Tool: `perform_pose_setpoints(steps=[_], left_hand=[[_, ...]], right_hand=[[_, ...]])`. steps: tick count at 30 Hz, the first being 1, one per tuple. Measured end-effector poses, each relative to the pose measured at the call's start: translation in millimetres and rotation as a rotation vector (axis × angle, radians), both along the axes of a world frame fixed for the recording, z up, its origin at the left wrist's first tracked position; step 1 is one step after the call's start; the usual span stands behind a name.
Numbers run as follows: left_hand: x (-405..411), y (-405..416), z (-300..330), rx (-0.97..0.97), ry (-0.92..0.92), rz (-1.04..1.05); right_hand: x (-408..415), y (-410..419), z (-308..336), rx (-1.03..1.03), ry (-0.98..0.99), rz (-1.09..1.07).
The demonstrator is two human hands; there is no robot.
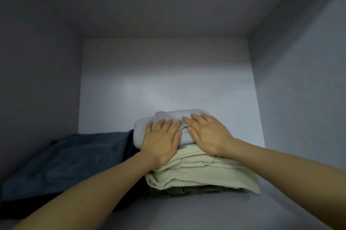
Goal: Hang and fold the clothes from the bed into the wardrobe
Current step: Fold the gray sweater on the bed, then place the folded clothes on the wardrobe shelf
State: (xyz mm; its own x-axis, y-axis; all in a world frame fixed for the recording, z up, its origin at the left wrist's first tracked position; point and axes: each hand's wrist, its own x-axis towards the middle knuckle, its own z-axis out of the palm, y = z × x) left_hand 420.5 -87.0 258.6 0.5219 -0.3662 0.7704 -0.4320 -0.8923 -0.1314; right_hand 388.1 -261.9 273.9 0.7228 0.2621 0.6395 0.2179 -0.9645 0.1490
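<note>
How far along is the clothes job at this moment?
Done: a folded cream garment and a dark blue folded garment already lie on the wardrobe shelf. In hand: left hand and right hand press a pale blue folded garment flat onto the stack. Left: unclear, since the bed is out of view.

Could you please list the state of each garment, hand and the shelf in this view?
Pale blue garment: folded, on top of the stack, under both hands.
Beige garment: folded, beneath the pale blue one.
Camouflage garment: bottom of the stack, mostly hidden.
Dark blue garment: lying flat, left of the stack.
Left hand: flat, pressing the pale blue garment.
Right hand: flat, pressing it too.
Shelf: holding all the clothes.
</note>
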Motion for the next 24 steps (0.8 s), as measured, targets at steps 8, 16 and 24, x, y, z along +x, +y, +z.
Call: perform_pose_setpoints(steps=[8, 16, 24], left_hand=[[-11, 4, 18, -0.001, 0.263, -0.002], [-100, 35, 25, -0.177, 0.050, -0.011], [-252, 72, -82, -0.292, -0.059, 0.157]], right_hand=[[-22, 7, 10, 0.189, 0.134, -0.032], [-107, 23, 11, 0.402, -0.180, 0.149], [-214, 80, -74, 0.730, -0.093, 0.575]])
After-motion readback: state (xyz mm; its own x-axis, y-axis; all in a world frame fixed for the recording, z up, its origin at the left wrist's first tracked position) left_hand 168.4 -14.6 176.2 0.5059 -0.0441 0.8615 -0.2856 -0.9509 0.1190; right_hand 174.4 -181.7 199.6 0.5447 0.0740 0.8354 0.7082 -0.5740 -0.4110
